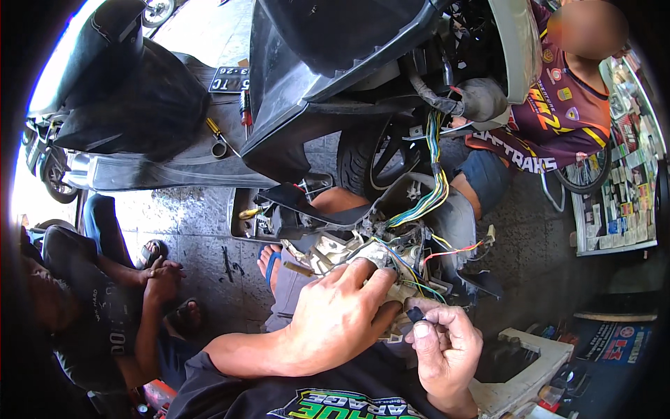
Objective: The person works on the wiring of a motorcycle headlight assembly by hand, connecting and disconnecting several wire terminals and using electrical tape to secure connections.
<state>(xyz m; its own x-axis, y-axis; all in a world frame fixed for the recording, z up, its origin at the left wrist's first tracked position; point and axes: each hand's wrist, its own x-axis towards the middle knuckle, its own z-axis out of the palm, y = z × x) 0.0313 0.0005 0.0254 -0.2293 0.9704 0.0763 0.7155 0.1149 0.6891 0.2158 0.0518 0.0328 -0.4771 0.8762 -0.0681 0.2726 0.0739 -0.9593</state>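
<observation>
My left hand (338,307) reaches in from the lower left with curled fingers over a scooter's front cover assembly (324,248). What those fingertips grip among the wires is hidden. Close beside it, my right hand (450,346) pinches a small black piece (417,314), perhaps a plug or cap, between thumb and fingers. A bundle of coloured wires (438,183) runs down from the scooter's front into the assembly. Thinner loose wires, one red with a pale connector (490,234) at its end, stick out to the right of my hands.
The scooter's black body (307,91) and front tyre (359,160) stand ahead. Screwdrivers (246,108) lie on its footboard (174,167). One person (91,300) sits at left, another (558,105) at far right by a display case (621,181). A whitish frame (523,370) lies at lower right.
</observation>
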